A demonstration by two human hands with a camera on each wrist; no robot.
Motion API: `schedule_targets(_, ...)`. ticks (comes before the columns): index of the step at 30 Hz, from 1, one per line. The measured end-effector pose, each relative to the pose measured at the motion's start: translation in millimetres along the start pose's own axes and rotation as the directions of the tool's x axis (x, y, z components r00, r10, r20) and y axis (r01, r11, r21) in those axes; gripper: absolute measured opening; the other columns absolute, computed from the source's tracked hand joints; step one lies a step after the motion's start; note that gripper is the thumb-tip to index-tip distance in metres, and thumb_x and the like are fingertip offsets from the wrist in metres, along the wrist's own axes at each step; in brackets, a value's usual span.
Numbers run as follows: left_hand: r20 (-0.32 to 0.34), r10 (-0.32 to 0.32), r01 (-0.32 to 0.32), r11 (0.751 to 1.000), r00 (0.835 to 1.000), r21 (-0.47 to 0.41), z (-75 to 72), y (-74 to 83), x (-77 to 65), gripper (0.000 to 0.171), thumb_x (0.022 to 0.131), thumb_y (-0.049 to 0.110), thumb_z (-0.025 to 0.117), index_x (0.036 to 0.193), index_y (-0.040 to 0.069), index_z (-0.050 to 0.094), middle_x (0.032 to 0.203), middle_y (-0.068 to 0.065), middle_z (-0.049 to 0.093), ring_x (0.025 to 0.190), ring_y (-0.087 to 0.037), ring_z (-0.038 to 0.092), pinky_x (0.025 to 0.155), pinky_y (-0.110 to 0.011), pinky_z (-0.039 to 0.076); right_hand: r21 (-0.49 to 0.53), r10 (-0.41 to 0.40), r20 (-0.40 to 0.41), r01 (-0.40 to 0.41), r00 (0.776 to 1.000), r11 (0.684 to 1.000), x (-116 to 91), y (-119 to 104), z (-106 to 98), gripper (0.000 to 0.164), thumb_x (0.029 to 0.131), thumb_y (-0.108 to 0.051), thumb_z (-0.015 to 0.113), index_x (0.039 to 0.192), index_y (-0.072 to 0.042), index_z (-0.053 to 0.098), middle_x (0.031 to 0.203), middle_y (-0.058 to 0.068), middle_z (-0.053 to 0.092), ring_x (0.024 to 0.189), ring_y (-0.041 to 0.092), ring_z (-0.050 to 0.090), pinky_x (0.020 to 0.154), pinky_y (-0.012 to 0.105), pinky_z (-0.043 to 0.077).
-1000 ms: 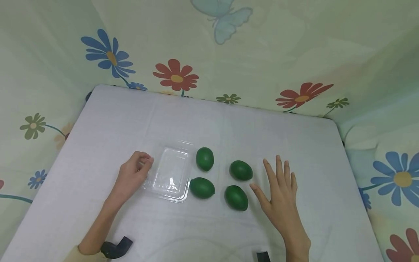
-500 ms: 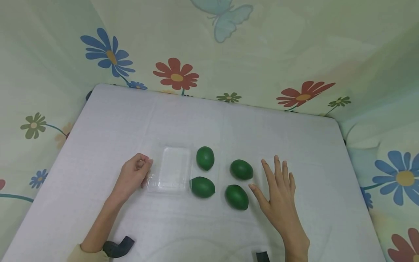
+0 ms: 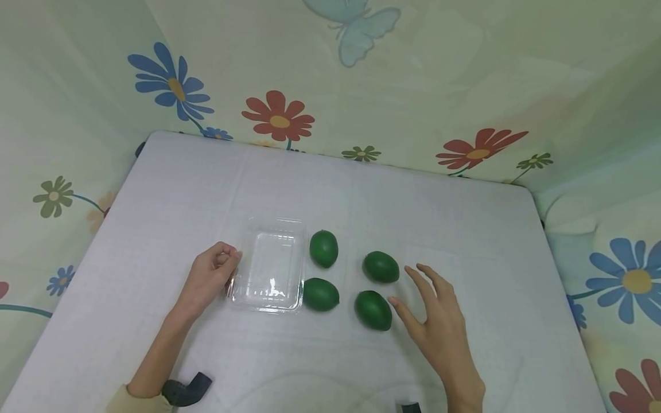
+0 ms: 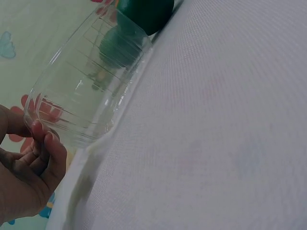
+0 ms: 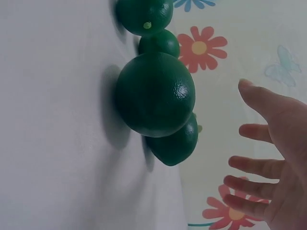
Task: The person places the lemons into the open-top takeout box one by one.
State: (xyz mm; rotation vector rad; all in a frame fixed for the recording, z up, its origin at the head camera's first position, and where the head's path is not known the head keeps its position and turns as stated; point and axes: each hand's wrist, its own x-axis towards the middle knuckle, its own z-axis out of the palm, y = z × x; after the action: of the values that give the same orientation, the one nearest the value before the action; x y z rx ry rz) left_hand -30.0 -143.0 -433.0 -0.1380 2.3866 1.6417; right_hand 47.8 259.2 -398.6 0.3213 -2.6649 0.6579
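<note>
On my feed, a white cloth-covered counter (image 3: 465, 218) is bearing a clear rectangular plastic container (image 3: 271, 267), whose left edge the left hand (image 3: 210, 274) is pinching. I'm seeing the right hand (image 3: 435, 316) hovering, thumb and fingers wide apart, near four glossy green oval fruits (image 3: 381, 267) lying right of the container.

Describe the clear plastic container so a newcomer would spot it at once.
On the white-covered table, look between the person's left hand and the group of four green fruits. The container is there, its left edge pinched by that hand. Unlike the rounded, opaque fruits, it is rectangular and see-through.
</note>
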Motion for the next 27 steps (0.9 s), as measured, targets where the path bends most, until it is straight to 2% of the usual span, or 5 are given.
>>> schedule_targets(6, -0.013, 0.002, -0.002, 1.000, 1.000, 0.008, 0.3, 0.9, -0.8, 0.029, 0.105, 0.024, 0.056, 0.112, -0.004, 0.060, 0.069, -0.005, 0.056, 0.058, -0.010, 0.044, 0.054, -0.025, 0.038, 0.024, -0.052, 0.058, 0.051, 0.997, 0.998, -7, -9, 8, 0.067, 0.098, -0.064, 0.054, 0.139, -0.011, 0.062, 0.140, 0.017, 0.058, 0.120, 0.033, 0.059, 0.085, 0.046, 0.053)
schedule_targets(10, -0.021, 0.012, -0.011, 1.000, 1.000, 0.014, 0.9, -0.8, -0.9, 0.028, 0.105, 0.023, 0.056, 0.110, -0.005, 0.060, 0.069, -0.006, 0.056, 0.059, -0.011, 0.044, 0.054, -0.025, 0.038, 0.039, -0.085, 0.097, 0.081, 0.992, 0.996, -12, -14, 15, 0.065, 0.089, -0.051, 0.077, 0.140, -0.014, 0.061, 0.140, 0.015, 0.057, 0.117, 0.032, 0.062, 0.080, 0.043, 0.057)
schedule_targets(14, -0.025, 0.009, -0.009, 1.000, 1.000, 0.021, 1.0, -2.0, -1.1, 0.029, 0.105, 0.024, 0.055, 0.110, -0.004, 0.060, 0.070, -0.007, 0.057, 0.059, -0.012, 0.044, 0.054, -0.026, 0.038, 0.029, -0.085, 0.148, 0.081, 0.985, 0.996, -15, -17, 23, 0.080, 0.072, -0.029, 0.095, 0.142, -0.016, 0.059, 0.142, 0.016, 0.057, 0.117, 0.033, 0.064, 0.077, 0.043, 0.060)
schedule_targets(17, -0.027, 0.003, -0.003, 1.000, 1.000, 0.022, 1.1, -2.3, -1.6, 0.028, 0.105, 0.024, 0.055, 0.109, -0.004, 0.059, 0.070, -0.008, 0.058, 0.060, -0.012, 0.045, 0.055, -0.026, 0.038, 0.013, -0.073, 0.183, 0.072, 0.980, 0.997, -16, -19, 29, 0.085, 0.068, -0.027, 0.097, 0.143, -0.018, 0.058, 0.141, 0.016, 0.057, 0.117, 0.032, 0.065, 0.079, 0.042, 0.060)
schedule_targets(27, -0.030, -0.010, 0.010, 1.000, 1.000, 0.009, 0.8, 0.8, -2.1, 0.029, 0.106, 0.025, 0.056, 0.111, -0.003, 0.060, 0.072, -0.007, 0.060, 0.062, -0.014, 0.050, 0.058, -0.025, 0.042, -0.001, -0.103, 0.211, 0.106, 0.972, 0.994, -19, -23, 45, 0.077, 0.069, -0.020, 0.097, 0.137, -0.016, 0.062, 0.136, 0.013, 0.060, 0.116, 0.030, 0.067, 0.086, 0.041, 0.060)
